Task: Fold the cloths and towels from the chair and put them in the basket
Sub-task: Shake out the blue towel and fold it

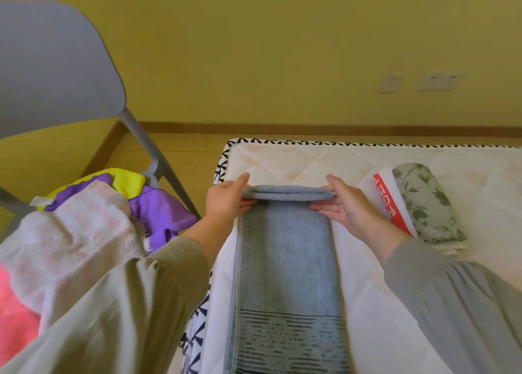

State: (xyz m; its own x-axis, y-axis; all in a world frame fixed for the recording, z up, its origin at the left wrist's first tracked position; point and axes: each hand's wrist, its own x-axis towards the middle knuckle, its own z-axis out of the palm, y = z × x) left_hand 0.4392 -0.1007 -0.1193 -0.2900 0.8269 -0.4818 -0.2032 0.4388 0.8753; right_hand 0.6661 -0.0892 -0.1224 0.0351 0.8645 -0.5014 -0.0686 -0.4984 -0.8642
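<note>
A long grey-blue towel point(285, 260) with dark stripes near its close end lies lengthwise on a white mattress point(310, 161). Its far end is turned over into a flat roll. My left hand point(228, 200) grips the roll's left end, thumb below and fingers behind. My right hand point(343, 201) grips the right end the same way. A grey chair point(56, 68) at the left carries a heap of cloths: a pale pink towel point(76, 232), a purple cloth point(161, 207), a yellow cloth point(127, 183) and a bright pink one point(14, 317). No basket is in view.
At the right on the mattress lie a rolled leaf-print cloth point(426, 204) and a folded white cloth with a red band point(388, 204). The mattress edge has a black-and-white trim. Behind are wooden floor and a yellow wall with sockets point(440, 81).
</note>
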